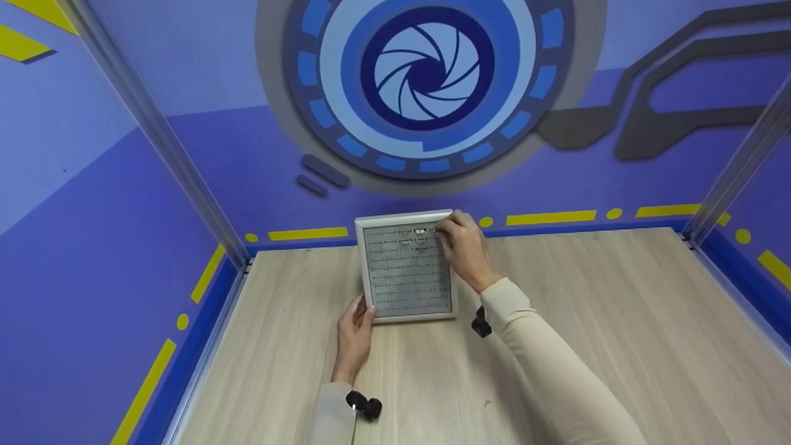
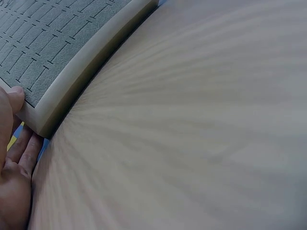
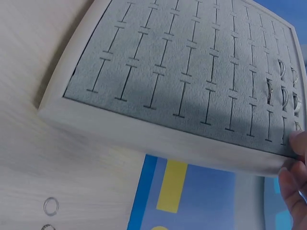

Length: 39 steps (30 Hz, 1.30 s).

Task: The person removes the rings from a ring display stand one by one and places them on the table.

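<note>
A ring display tray [image 1: 411,278], grey and slotted with a pale frame, leans tilted up near the back wall. Its lower left corner is held by my left hand [image 1: 355,340], the thumb [image 2: 17,98] on the front and fingers behind the frame. My right hand [image 1: 466,247] is at the upper right corner, fingers curled, pinching a small ring [image 3: 298,126] at the corner slot; the fingertips partly hide it. Several silver rings [image 3: 285,98] stand in neighbouring slots along the top rows, while the lower slots hold none.
Two loose rings, one of them a plain band [image 3: 51,206], lie on the wooden table [image 1: 593,321] beyond the tray. A blue-purple printed wall [image 1: 216,167] rises behind, with metal posts [image 1: 179,161] at the corners.
</note>
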Each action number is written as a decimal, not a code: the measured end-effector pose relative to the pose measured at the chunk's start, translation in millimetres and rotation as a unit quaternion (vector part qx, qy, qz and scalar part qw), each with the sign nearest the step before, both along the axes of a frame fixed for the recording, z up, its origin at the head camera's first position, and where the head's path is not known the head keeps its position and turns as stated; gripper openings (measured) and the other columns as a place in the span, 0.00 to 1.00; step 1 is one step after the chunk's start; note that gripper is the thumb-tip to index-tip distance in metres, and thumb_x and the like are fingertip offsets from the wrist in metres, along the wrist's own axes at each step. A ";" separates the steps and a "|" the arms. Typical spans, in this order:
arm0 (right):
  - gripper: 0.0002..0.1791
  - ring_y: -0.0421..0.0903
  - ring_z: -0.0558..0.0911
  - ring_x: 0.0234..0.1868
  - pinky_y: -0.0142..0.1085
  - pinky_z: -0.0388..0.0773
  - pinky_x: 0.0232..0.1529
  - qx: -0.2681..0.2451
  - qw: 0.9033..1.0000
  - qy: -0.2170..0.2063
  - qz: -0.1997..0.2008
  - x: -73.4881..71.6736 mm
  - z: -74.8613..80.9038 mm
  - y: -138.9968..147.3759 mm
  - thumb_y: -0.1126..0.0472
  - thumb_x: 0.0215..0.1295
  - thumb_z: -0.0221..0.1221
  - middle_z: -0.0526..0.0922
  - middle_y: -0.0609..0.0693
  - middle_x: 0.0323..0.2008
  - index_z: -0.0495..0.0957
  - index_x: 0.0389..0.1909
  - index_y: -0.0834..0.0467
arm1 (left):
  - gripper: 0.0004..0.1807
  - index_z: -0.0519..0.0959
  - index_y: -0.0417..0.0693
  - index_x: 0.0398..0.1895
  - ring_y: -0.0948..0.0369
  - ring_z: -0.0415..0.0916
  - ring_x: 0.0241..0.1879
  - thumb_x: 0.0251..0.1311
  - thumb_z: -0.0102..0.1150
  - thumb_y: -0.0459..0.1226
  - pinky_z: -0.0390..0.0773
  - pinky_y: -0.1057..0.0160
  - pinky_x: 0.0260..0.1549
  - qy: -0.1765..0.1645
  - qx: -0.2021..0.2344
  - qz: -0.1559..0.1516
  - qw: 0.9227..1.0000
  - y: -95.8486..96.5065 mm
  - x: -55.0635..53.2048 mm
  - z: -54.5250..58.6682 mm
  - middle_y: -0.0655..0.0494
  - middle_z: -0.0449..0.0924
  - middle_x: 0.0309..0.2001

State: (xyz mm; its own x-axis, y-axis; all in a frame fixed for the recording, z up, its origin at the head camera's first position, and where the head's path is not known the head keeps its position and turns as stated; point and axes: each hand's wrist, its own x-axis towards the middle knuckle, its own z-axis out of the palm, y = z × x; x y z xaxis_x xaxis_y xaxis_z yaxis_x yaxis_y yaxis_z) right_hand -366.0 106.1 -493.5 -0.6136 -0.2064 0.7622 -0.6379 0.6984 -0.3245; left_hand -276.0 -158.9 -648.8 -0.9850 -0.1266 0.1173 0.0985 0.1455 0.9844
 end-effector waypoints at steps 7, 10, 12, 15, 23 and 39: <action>0.03 0.55 0.79 0.37 0.46 0.83 0.36 0.010 1.000 0.019 -0.019 0.9 0.7 -5.4 0.71 0.70 0.67 0.81 0.55 0.37 0.86 0.36 0.62 | 0.32 0.65 0.41 0.81 0.48 0.72 0.74 0.80 0.58 0.42 0.75 0.53 0.75 0.009 -0.001 0.002 1.000 0.0 -1.1 -2.0 0.43 0.74 0.74; 0.03 0.55 0.78 0.37 0.46 0.82 0.37 0.018 1.000 0.017 -0.015 1.4 0.9 -6.0 0.72 0.70 0.67 0.79 0.56 0.36 0.84 0.36 0.63 | 0.32 0.64 0.39 0.81 0.47 0.73 0.74 0.80 0.58 0.41 0.75 0.51 0.75 0.016 0.000 0.005 1.000 0.2 -2.7 -3.2 0.41 0.75 0.73; 0.02 0.55 0.78 0.38 0.46 0.82 0.38 0.025 1.000 0.010 -0.010 1.5 1.4 -4.3 0.71 0.71 0.67 0.79 0.56 0.37 0.83 0.37 0.63 | 0.32 0.64 0.39 0.81 0.46 0.73 0.74 0.80 0.58 0.40 0.75 0.50 0.75 0.018 0.000 0.007 1.000 1.0 -3.7 -3.1 0.40 0.75 0.73; 0.02 0.55 0.78 0.39 0.47 0.82 0.39 0.033 0.999 -0.011 0.005 2.6 2.7 -0.5 0.70 0.73 0.65 0.79 0.56 0.38 0.83 0.38 0.64 | 0.32 0.65 0.42 0.81 0.47 0.73 0.74 0.80 0.59 0.40 0.74 0.51 0.76 0.008 -0.005 0.010 1.000 0.6 -3.1 -2.4 0.42 0.75 0.74; 0.03 0.54 0.79 0.43 0.48 0.83 0.45 0.060 0.995 -0.056 0.058 9.7 7.4 20.5 0.70 0.77 0.60 0.79 0.56 0.41 0.82 0.42 0.63 | 0.31 0.66 0.43 0.81 0.48 0.72 0.74 0.79 0.59 0.38 0.74 0.53 0.76 0.011 -0.005 0.004 1.000 -0.5 -1.6 -2.0 0.43 0.74 0.75; 0.04 0.47 0.81 0.38 0.37 0.84 0.35 0.050 0.995 -0.042 0.079 42.4 -11.4 75.3 0.73 0.73 0.63 0.80 0.52 0.41 0.82 0.42 0.61 | 0.31 0.61 0.44 0.84 0.49 0.67 0.78 0.82 0.53 0.35 0.69 0.57 0.78 0.018 -0.020 -0.016 1.000 0.0 2.2 -1.3 0.45 0.68 0.79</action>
